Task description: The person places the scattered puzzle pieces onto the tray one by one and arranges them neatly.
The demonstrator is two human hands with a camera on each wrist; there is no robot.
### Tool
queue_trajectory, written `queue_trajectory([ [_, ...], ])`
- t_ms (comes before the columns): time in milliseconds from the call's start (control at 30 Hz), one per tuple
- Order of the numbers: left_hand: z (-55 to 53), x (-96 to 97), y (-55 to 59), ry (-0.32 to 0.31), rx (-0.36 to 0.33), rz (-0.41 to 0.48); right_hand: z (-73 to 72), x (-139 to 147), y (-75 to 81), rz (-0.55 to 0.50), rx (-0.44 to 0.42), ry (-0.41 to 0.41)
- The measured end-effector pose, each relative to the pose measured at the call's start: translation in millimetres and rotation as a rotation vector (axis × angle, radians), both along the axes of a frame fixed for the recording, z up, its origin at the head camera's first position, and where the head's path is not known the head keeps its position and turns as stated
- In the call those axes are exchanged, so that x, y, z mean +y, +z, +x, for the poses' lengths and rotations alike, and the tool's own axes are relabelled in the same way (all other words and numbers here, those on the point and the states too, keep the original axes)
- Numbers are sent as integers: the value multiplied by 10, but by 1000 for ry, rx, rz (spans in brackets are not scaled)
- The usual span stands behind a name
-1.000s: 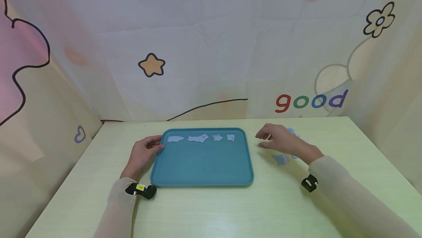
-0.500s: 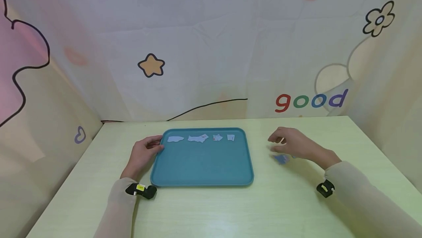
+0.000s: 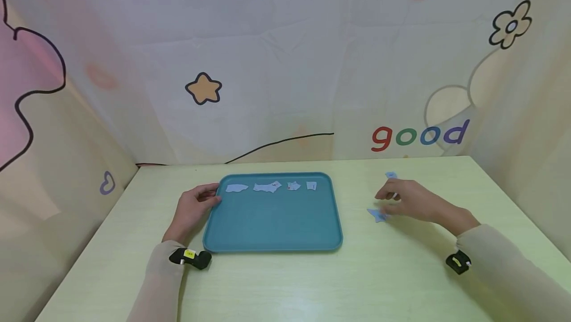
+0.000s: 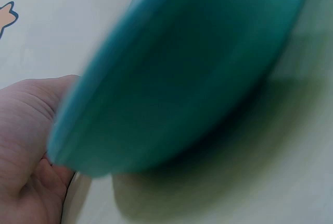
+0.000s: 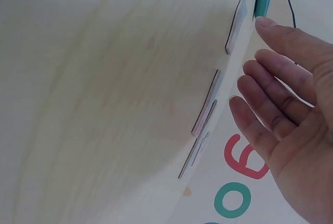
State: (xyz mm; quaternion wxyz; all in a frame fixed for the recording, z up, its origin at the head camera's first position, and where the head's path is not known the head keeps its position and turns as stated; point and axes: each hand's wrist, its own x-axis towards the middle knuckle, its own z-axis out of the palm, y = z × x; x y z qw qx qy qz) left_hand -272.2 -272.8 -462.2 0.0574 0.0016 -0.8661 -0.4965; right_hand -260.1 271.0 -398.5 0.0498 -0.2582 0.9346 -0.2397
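A blue-green tray [image 3: 273, 223] lies on the table, with several pale blue, jagged flat pieces [image 3: 267, 187] in a row along its far side. My left hand [image 3: 189, 210] holds the tray's left rim, thumb on top of the edge. Right of the tray, my right hand [image 3: 417, 200] hovers with loosely bent fingers over more pieces. One star-like piece [image 3: 376, 215] lies by its thumb, and another piece [image 3: 390, 175] shows beyond the knuckles. The right wrist view shows nothing between the spread fingers [image 5: 260, 125]; thin pieces [image 5: 206, 104] with dark edges lie on the tabletop below.
The pale wooden table [image 3: 285, 287] ends at a printed cloth backdrop [image 3: 267, 64] that rises behind and at both sides. Each wrist wears a small black camera; the right one [image 3: 458, 262] sits over the table's right part.
My right hand has moved right and slightly nearer, away from the tray, uncovering the piece beyond it. The left hand and the tray stay where they were.
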Motion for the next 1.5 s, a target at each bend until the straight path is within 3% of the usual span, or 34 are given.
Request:
queue_trajectory([
  [167, 4, -15, -5, 0, 2, -9, 15, 43, -30, 24, -31, 5],
  [600, 6, -24, 8, -10, 5, -11, 17, 75, -93, 42, 32, 87],
  [1500, -1, -12, 8, -15, 1, -17, -45, 7, -83, 69, -2, 93],
])
